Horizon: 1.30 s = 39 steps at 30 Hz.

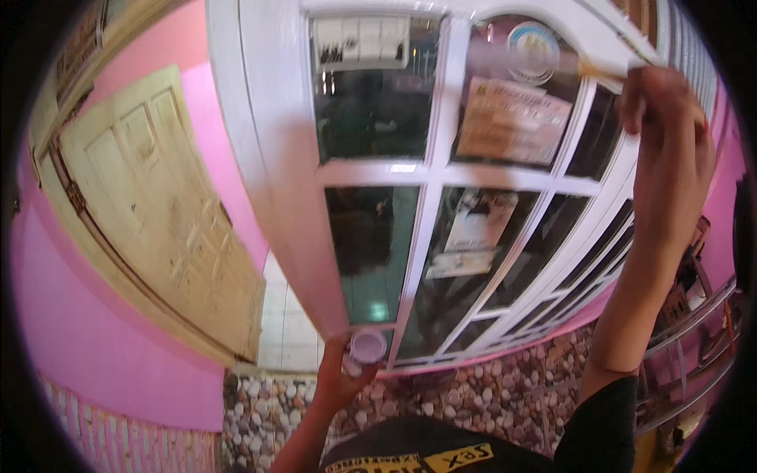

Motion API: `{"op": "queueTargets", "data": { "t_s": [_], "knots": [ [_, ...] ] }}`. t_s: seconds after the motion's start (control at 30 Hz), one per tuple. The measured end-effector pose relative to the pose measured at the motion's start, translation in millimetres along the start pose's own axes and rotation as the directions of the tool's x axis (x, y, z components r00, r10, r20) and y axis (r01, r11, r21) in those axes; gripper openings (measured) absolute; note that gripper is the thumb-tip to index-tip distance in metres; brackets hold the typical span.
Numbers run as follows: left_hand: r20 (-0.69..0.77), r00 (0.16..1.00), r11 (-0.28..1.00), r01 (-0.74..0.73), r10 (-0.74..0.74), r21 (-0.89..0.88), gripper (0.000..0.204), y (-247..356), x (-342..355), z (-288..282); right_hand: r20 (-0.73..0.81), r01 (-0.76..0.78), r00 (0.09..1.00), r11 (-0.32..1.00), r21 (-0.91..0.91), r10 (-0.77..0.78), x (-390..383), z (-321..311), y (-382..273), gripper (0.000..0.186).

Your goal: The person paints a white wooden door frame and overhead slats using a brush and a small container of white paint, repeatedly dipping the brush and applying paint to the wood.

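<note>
My left hand (345, 381) is low at the middle, fingers wrapped round a small round tub (367, 347) with a pale, whitish-lilac inside. Raised at the upper right, my right hand (669, 118) has its fingers closed on the yellowish handle of a paintbrush (601, 71). The brush points left across the upper window panes, and its far end is smeared by motion. Both hands are in front of a white-framed window (378, 172) with dark glass. Whether the bristles touch the frame, I cannot tell.
A pale yellow wooden door (150, 189) stands ajar at the left, beside pink walls (95, 315). Papers (516, 118) and a round sticker (533, 52) show on the glass. Underfoot is pebble-patterned flooring (268, 414). Metal rails (694, 339) are at the right.
</note>
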<state>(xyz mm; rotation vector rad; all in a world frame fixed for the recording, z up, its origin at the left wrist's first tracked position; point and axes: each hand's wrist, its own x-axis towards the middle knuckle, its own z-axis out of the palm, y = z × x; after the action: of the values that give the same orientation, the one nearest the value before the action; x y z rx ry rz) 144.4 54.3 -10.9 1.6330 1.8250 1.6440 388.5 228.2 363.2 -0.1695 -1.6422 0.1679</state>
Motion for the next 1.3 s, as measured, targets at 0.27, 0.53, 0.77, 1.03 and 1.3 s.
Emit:
{"op": "queueTargets", "data": {
  "t_s": [0.27,0.53,0.77,1.03,1.3],
  "knots": [
    [0.039,0.992,0.992,-0.123,0.123,-0.010,0.066,7,28,-15,0.617,-0.460,0.709,0.887,0.038,0.342,-180,58,-24,0.008],
    [0.084,0.993,0.995,-0.073,0.079,-0.069,0.067,-5,31,-14,0.694,-0.473,0.603,0.877,-0.086,0.393,-217,94,-15,0.017],
    [0.093,0.989,0.993,-0.110,0.113,-0.045,0.065,-9,35,-14,0.730,-0.518,0.520,0.843,-0.142,0.443,-227,109,-10,0.019],
    [0.085,0.988,0.991,-0.127,0.129,-0.034,0.064,-8,34,-12,0.702,-0.553,0.540,0.824,-0.121,0.465,-230,104,-4,0.019],
    [0.075,0.988,0.991,-0.128,0.131,-0.051,0.065,-7,34,-12,0.576,-0.715,0.534,0.694,-0.082,0.619,-229,90,4,0.017]
  ]
}}
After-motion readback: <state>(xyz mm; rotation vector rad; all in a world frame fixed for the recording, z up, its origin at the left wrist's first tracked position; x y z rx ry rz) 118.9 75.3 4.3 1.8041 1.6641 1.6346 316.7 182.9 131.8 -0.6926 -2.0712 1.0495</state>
